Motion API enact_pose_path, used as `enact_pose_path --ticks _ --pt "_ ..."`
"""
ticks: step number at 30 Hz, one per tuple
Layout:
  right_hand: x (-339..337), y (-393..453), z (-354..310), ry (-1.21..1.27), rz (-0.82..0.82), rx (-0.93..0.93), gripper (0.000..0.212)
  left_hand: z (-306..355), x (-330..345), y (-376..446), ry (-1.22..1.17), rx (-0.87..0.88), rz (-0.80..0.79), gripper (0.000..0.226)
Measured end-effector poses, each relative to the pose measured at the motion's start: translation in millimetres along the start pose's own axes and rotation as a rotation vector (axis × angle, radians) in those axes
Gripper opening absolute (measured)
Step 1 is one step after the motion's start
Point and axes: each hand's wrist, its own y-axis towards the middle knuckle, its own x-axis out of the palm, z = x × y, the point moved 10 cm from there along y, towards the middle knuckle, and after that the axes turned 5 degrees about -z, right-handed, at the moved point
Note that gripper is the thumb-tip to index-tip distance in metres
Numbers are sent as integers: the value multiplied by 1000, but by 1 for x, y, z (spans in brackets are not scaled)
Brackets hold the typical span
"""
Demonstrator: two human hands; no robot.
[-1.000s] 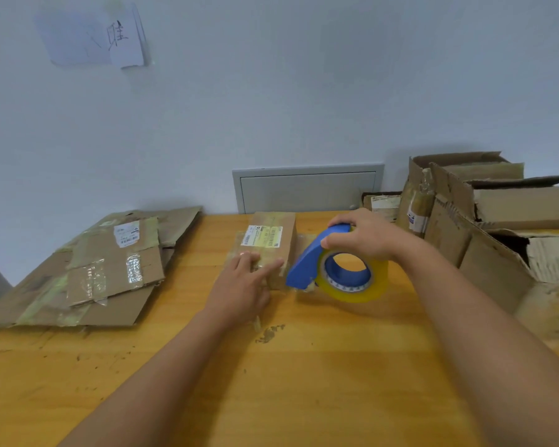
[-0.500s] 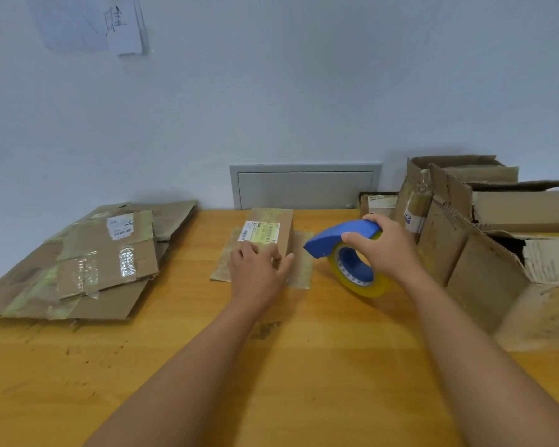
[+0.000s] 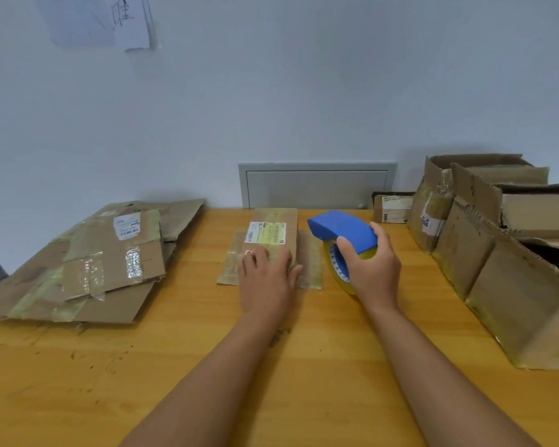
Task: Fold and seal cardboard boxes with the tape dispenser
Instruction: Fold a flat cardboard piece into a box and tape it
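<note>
On the table [image 3: 304, 382], left hand [image 3: 267, 282] lies flat on the box [image 3: 273, 235] (lengthwise toward the wall); right hand [image 3: 373, 269] clasps the dispenser [image 3: 342, 229].

near table [image 3: 271, 398] open — boxes [image 3: 497, 269] crowd right

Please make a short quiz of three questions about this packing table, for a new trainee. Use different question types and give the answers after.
1. True or false: the right hand holds the blue tape dispenser.
2. Where does the left hand rest? A) on the flattened cardboard stack B) on the small labelled box C) on the wall panel
3. Fill in: the open cardboard boxes stand at the table's ____ side.

Key: 1 true; 2 B; 3 right.
</note>
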Motion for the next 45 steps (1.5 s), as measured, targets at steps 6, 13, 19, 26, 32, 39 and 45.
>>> enact_pose_path --ticks 6,13,19,26,32,39,45 --pt "-8 -6 10 48 48 30 81 -16 -6 0 -36 161 42 25" --pt "-12 -13 14 69 67 13 87 -9 -6 3 39 206 88 18" --pt "-13 -12 15 74 74 -3 88 -2 -9 2 48 218 57 21" --pt "-12 -10 18 78 76 -13 87 -10 -10 22 -106 132 -201 40" --pt "-12 -9 20 96 71 -12 85 -14 2 17 -62 142 -109 32" --pt "-12 -9 20 104 71 -11 86 -11 -3 13 -18 208 99 33" --pt "-12 -9 19 105 70 -15 86 -12 -4 11 -23 228 120 28"
